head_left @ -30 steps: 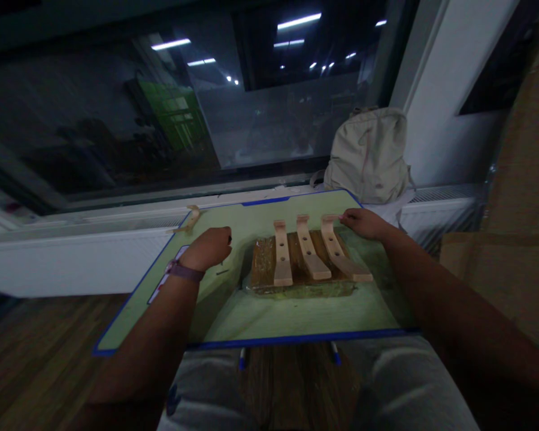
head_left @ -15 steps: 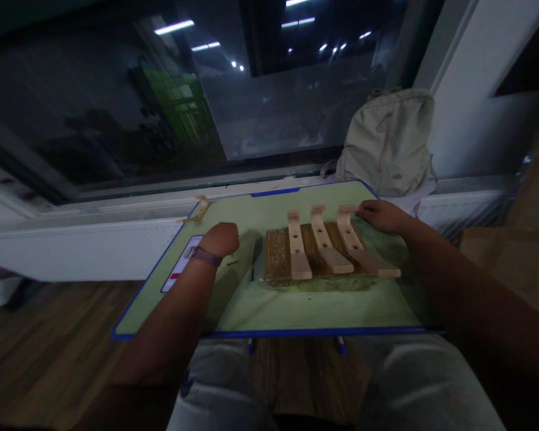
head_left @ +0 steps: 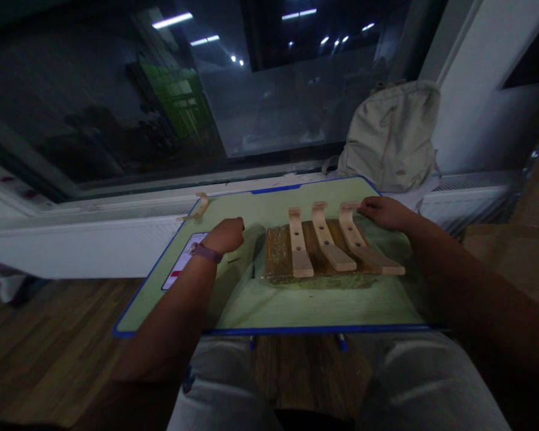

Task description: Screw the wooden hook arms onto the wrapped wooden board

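A small green table (head_left: 269, 305) with a blue rim stands over my lap. On it lies a dark wooden board (head_left: 278, 254) wrapped in clear film. Three pale wooden hooks lie across the board. My right hand (head_left: 384, 212) rests at the far end of the rightmost hook (head_left: 363, 248), fingers curled on its tip. My left hand (head_left: 227, 234) hovers over the table just left of the board, fingers curled into a loose fist; what they hold, if anything, is hidden. A small dark screw (head_left: 232, 261) and a thin dark tool (head_left: 253, 270) lie between that hand and the board.
A fourth pale wooden hook (head_left: 199, 206) lies at the table's far left corner on the white window ledge (head_left: 94, 221). A beige backpack (head_left: 393, 134) leans against the dark window at the back right. Wooden floor shows on the left. A cardboard panel (head_left: 525, 251) stands at the right.
My left hand has shifted a little forward and right, toward the board. My right hand stays on the rightmost hook's far end. The camera has turned slightly.
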`<state>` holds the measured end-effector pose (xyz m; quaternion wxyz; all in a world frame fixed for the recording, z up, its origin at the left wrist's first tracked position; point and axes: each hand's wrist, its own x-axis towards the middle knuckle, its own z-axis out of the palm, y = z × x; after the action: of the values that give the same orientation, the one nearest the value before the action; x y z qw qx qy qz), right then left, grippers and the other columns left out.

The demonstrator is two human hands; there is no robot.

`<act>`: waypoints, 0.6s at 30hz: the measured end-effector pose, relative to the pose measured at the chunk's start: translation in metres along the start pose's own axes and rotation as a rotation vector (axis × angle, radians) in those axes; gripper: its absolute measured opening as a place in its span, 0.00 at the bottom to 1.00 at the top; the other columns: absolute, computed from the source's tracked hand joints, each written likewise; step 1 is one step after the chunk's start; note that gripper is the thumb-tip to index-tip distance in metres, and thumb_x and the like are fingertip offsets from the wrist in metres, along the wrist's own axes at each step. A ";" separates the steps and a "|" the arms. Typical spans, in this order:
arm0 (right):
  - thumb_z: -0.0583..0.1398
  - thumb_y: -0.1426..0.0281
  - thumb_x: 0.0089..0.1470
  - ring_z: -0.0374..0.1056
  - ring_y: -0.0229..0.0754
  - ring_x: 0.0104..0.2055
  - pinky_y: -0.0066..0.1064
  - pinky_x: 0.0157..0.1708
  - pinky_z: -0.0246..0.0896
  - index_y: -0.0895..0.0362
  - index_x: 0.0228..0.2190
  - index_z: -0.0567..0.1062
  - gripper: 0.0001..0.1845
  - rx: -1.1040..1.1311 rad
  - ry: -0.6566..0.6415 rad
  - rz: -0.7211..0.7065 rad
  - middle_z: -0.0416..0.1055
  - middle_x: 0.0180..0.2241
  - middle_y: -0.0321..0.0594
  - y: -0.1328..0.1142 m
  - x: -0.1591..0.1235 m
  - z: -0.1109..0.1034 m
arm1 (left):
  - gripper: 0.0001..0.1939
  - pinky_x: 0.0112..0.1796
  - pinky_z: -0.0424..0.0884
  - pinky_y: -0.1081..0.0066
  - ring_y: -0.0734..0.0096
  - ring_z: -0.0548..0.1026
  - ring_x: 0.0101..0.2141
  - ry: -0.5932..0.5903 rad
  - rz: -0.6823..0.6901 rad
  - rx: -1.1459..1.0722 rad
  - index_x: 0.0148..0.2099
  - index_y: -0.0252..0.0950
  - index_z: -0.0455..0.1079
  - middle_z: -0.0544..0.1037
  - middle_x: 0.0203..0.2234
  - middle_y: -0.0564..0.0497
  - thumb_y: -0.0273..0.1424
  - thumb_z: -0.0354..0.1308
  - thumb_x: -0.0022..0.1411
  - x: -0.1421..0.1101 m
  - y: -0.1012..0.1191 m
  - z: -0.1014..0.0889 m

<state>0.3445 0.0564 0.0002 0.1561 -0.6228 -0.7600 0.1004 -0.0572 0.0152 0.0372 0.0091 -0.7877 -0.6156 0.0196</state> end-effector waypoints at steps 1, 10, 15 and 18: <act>0.51 0.59 0.60 0.68 0.44 0.32 0.33 0.34 0.59 0.56 0.25 0.70 0.18 -0.001 -0.004 0.000 0.74 0.29 0.47 0.000 -0.001 0.000 | 0.16 0.46 0.71 0.63 0.52 0.78 0.45 0.019 -0.006 -0.026 0.45 0.30 0.75 0.80 0.42 0.36 0.22 0.55 0.53 0.001 0.000 -0.003; 0.50 0.59 0.60 0.69 0.44 0.34 0.33 0.36 0.59 0.58 0.28 0.73 0.20 -0.006 -0.006 -0.008 0.76 0.32 0.47 -0.001 -0.002 0.000 | 0.11 0.22 0.65 0.74 0.74 0.70 0.19 0.250 0.013 -0.658 0.38 0.32 0.72 0.74 0.21 0.52 0.36 0.56 0.60 -0.010 0.020 -0.027; 0.50 0.59 0.60 0.69 0.44 0.33 0.32 0.35 0.60 0.57 0.28 0.74 0.19 -0.014 0.003 -0.012 0.76 0.30 0.45 0.000 0.000 0.001 | 0.09 0.20 0.61 0.76 0.79 0.65 0.18 0.375 0.214 -1.174 0.35 0.34 0.73 0.72 0.21 0.55 0.34 0.65 0.54 -0.027 0.052 -0.025; 0.50 0.58 0.60 0.68 0.43 0.32 0.31 0.33 0.59 0.56 0.28 0.74 0.19 -0.020 0.010 -0.012 0.75 0.30 0.45 -0.001 -0.001 0.000 | 0.07 0.34 0.70 0.72 0.71 0.75 0.32 0.401 0.369 -1.062 0.35 0.35 0.76 0.80 0.32 0.49 0.33 0.64 0.56 -0.035 0.062 -0.025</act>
<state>0.3440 0.0554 -0.0001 0.1544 -0.6204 -0.7638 0.0887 -0.0048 -0.0332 0.0601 -0.2733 -0.7667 -0.3805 -0.4389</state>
